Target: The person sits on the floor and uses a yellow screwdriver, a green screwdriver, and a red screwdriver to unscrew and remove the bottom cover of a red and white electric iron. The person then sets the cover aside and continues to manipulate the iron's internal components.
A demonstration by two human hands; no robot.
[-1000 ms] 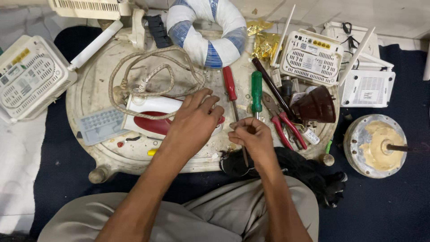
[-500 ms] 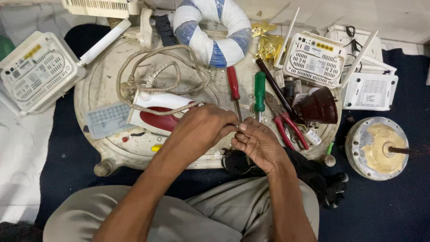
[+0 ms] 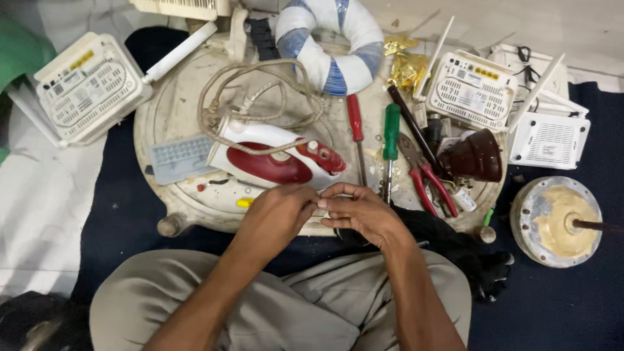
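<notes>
Both hands have drawn back off the round bench (image 3: 162,117) toward the body since the earlier frame, and now meet at its near edge just below the clothes iron.

Far left, a white router (image 3: 88,88) lies half off the bench, its antenna pointing inward. Next comes a small grey perforated plate (image 3: 179,158), then the red and white clothes iron (image 3: 276,156) on its side with its beige cord (image 3: 260,97) coiled behind it.

At the near rim the left hand (image 3: 276,218) and right hand (image 3: 361,214) touch fingertip to fingertip, each in a narrow pinch grip on some small thing between them. It is too small and too covered by the fingers to tell what it is; it sits just in front of the iron's nose, over the bench edge.

Right of the hands lie a red-handled screwdriver (image 3: 355,123), a green-handled screwdriver (image 3: 390,133) and red-handled pliers (image 3: 426,175), then a dark brown cup-shaped part (image 3: 474,156). Beyond are two more white routers (image 3: 471,88), and on the dark mat a round metal tin (image 3: 559,221) of yellowish paste.

For fine work like this, it seems wise to keep the wrists braced on the knees or bench rim, and hold the piece over the bench rather than the lap, so a dropped part stays findable.
</notes>
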